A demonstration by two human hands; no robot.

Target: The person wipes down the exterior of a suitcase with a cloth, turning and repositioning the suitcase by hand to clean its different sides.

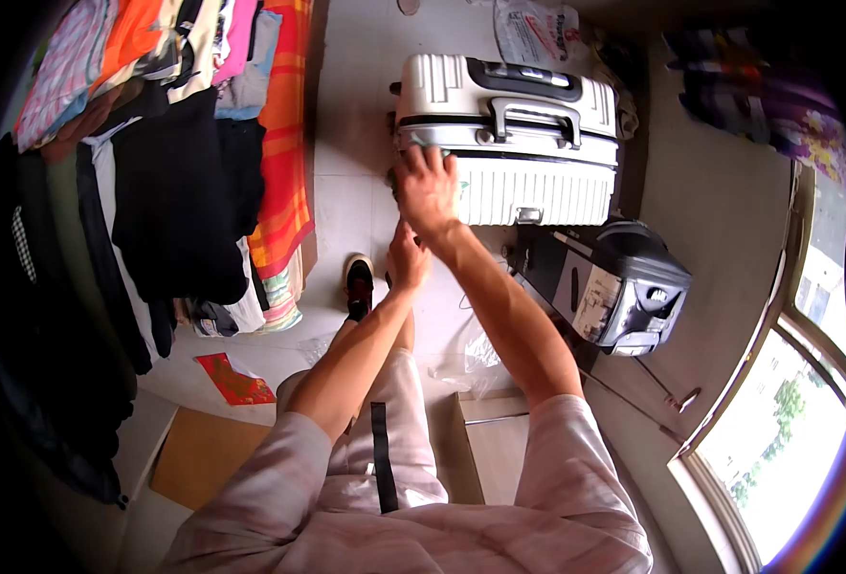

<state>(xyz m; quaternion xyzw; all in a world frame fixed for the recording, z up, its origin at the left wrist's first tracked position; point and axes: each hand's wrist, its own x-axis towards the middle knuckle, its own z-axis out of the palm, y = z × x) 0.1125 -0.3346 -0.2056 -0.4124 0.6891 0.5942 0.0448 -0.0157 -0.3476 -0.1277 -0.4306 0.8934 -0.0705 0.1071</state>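
A silver-white ribbed hard-shell suitcase [538, 187] stands on the floor in front of me, with its grey carry handle [538, 113] on the side facing up. A dark seam runs along it between the two shells. My right hand [429, 191] lies over the suitcase's left end, fingers stretched and slightly apart, touching the shell near the seam. Just below it, my left hand [408, 260] is closed close to the suitcase's lower left corner. Whatever its fingers hold is hidden.
Folded clothes [179, 182] are piled on a bed with an orange-red cover [284, 143] at left. A black-and-grey bag [634, 287] stands right of the suitcase, near the window [787, 421]. A red paper packet [234, 379] and clear plastic [480, 349] lie on the floor.
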